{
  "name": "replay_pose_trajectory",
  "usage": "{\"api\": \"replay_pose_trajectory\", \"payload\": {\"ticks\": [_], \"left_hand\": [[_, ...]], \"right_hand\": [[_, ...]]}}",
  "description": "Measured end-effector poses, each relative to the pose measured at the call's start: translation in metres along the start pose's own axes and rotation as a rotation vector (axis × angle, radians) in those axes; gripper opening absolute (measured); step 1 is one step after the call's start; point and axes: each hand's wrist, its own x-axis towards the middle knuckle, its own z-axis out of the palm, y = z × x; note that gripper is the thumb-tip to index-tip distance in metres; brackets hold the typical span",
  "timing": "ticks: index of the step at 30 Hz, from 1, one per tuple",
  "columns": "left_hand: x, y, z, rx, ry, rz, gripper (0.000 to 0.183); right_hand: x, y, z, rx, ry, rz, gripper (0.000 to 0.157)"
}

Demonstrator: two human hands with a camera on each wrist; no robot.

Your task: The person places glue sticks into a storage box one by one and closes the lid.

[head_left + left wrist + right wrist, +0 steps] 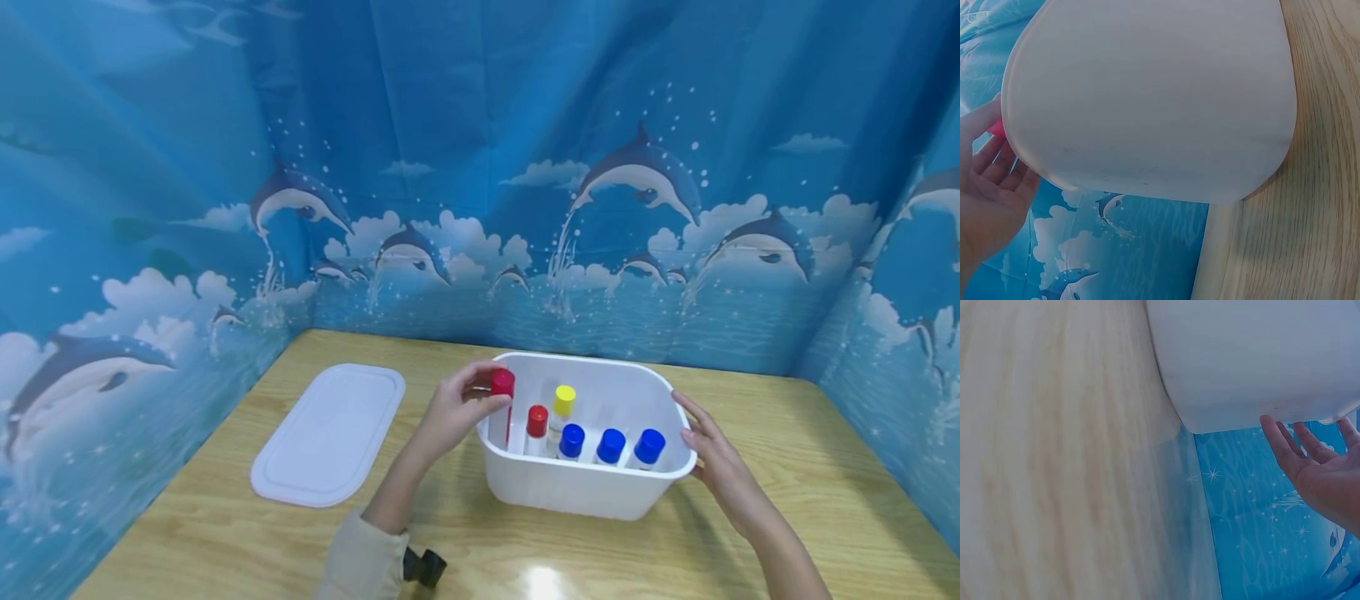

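Note:
A white plastic bin [570, 492] stands on the table with several clear bottles in it. At its left end my left hand [453, 412] holds a bottle with a red cap [502, 382] between thumb and fingers, higher than the others. The left wrist view shows a bit of red cap [999, 128] beside the thumb, the rest hidden by the bin wall. On the opposite side my right hand [720, 467] touches the bin's rim and outer wall with fairly straight fingers. Inside stand another red-capped bottle [537, 421], a yellow-capped one [564, 402] and three blue-capped ones [611, 446].
A white lid [330, 433] lies flat on the wooden table [480, 554] to the left of the bin. Behind the table hangs a blue curtain [465, 167] printed with dolphins. A black band piece [427, 567] shows at the left sleeve.

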Motion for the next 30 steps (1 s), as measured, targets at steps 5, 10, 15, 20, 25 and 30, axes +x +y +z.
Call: {"api": "replay_pose_trajectory", "payload": {"ticks": [5, 10, 15, 20, 25, 30], "left_hand": [[-0.001, 0.005, -0.001, -0.004, -0.033, -0.025, 0.039], [-0.004, 0.023, -0.004, 0.016, -0.096, -0.057, 0.04], [0.002, 0.003, -0.006, 0.083, -0.163, -0.049, 0.04], [0.003, 0.0, -0.008, 0.149, -0.228, -0.013, 0.037], [0.003, 0.003, -0.009, 0.226, -0.284, -0.004, 0.037], [0.003, 0.005, -0.01, 0.284, -0.332, -0.003, 0.038]], "right_hand": [[0.001, 0.0, 0.0, 0.001, -0.001, 0.003, 0.051], [0.001, 0.001, 0.0, 0.002, -0.003, 0.006, 0.051], [0.001, 0.001, 0.0, 0.0, 0.001, 0.005, 0.051], [0.001, 0.001, 0.0, -0.005, 0.007, 0.007, 0.051], [0.001, 0.001, 0.0, -0.009, 0.01, 0.013, 0.051], [0.001, 0.001, 0.0, -0.012, 0.011, 0.019, 0.051]]}}
